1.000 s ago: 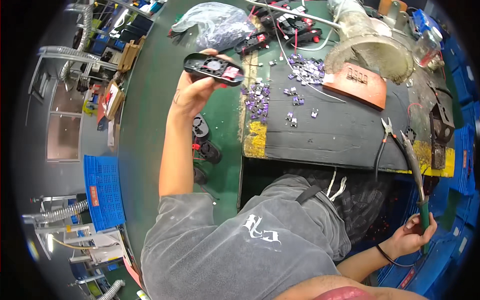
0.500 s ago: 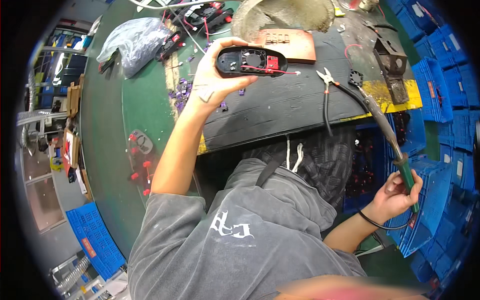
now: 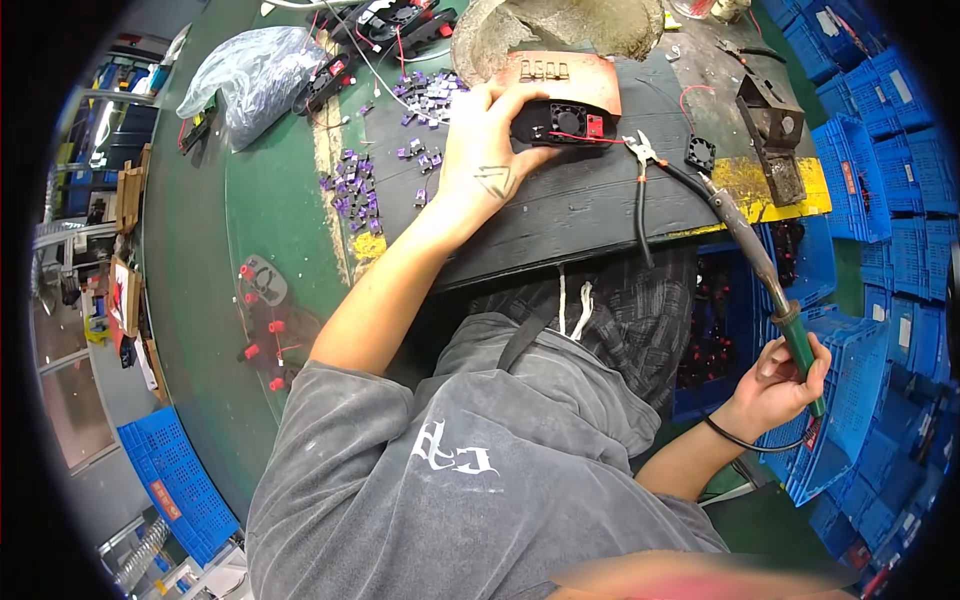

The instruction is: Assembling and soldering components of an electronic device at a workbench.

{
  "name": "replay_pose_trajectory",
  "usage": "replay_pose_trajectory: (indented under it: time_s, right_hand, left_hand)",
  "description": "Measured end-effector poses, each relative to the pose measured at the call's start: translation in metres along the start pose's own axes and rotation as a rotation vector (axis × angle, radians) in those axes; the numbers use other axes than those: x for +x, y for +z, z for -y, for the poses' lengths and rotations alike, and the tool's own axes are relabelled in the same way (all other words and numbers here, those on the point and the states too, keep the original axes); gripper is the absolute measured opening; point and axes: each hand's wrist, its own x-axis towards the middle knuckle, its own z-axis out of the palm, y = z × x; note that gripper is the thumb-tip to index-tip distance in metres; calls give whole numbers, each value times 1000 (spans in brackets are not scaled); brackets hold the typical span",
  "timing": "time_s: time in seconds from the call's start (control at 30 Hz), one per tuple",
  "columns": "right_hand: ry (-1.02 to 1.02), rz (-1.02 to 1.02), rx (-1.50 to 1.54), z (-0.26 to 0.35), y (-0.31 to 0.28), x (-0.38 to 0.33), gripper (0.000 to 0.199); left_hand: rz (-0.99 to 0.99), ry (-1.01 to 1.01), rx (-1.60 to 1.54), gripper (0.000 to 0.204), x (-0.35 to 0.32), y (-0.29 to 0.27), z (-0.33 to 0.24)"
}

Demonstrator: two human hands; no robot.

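My left hand (image 3: pixel 482 150) is wrapped round the end of a black oval plastic casing (image 3: pixel 528 122), holding it in front of a copper-coloured block (image 3: pixel 595 85). Inside the casing sit a small black fan (image 3: pixel 570 121) and a red part (image 3: pixel 595 126); a red wire runs out toward the cutters. In my right hand (image 3: pixel 775 392), low on the right, is the green handle of a large soldering iron (image 3: pixel 745 238). Its tip points up at the bench, close to a loose small fan (image 3: pixel 700 153) with a red wire. Diagonal cutters (image 3: pixel 642 170) lie between the casing and the iron.
Purple-and-black small parts (image 3: pixel 355 190) are scattered left of my forearm. Behind are a clear plastic bag (image 3: pixel 262 90), more black casings (image 3: pixel 400 25) and a crusted round basin (image 3: pixel 480 40). A rusty metal stand (image 3: pixel 775 140) stands right. Blue crates (image 3: pixel 850 190) line the right side.
My left hand has moved to the right with the casing, which now overlaps the copper-coloured block's front edge. My right hand keeps its hold on the soldering iron. The view has shifted slightly.
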Motion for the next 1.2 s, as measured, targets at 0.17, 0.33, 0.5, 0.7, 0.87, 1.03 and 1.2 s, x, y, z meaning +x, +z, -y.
replay_pose_trajectory:
  time_s: [0.17,0.33,0.5,0.7,0.87,1.03,1.2]
  right_hand:
    - [6,2,-5,-1,7,0,38]
    - [11,-2,-16,-1,8,2,37]
    - [18,4,-9,-1,9,3,37]
    - [21,52,13,-2,7,3,38]
    - [16,-23,-35,4,13,2,37]
    - [21,55,30,1,6,1,37]
    - [3,54,14,2,4,2,37]
  left_hand:
    - [-86,37,-6,59,0,4,16]
    - [-83,-35,140,55,0,0,9]
    - [-131,-10,255,53,4,-4,6]
    - [-38,363,56,36,14,-3,-17]
    - [-48,385,75,12,23,29,-3]
    - [-11,319,19,12,17,19,-7]
    - [-12,347,-11,13,13,7,-7]
